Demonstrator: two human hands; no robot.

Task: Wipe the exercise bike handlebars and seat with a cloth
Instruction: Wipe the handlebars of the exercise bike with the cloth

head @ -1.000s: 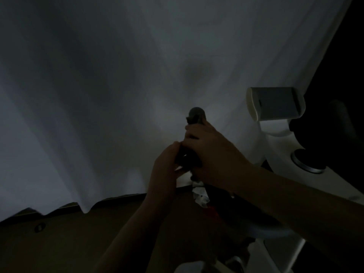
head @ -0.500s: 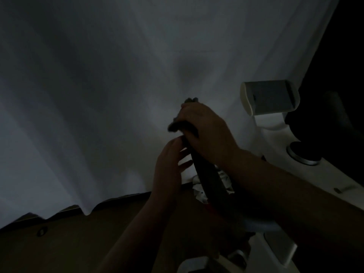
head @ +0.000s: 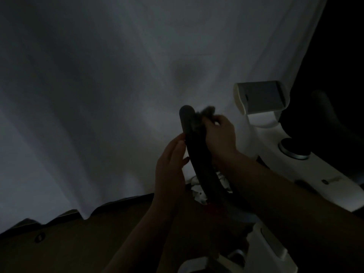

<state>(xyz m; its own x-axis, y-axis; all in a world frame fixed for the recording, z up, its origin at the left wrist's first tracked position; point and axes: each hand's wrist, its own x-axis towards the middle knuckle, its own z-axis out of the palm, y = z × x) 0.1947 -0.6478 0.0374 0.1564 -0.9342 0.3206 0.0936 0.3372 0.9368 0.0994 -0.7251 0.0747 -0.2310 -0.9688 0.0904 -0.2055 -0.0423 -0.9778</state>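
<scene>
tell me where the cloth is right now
In the head view, the cloth is bunched in the right hand, against the right side of the handlebar near its tip, just left of the bike's display.

A dim brown floor (head: 65, 251) carries the white bike frame (head: 271, 251).

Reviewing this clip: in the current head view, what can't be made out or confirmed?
- Seat: not in the head view at all.
- Cloth: a dim, blurred tuft in the right hand; colour and extent unreadable.
- Handlebar: lower part hidden behind the right forearm and darkness.
- Left hand: beside the handlebar; contact uncertain.
- Small lettering on the bike body: too small and dark.
</scene>
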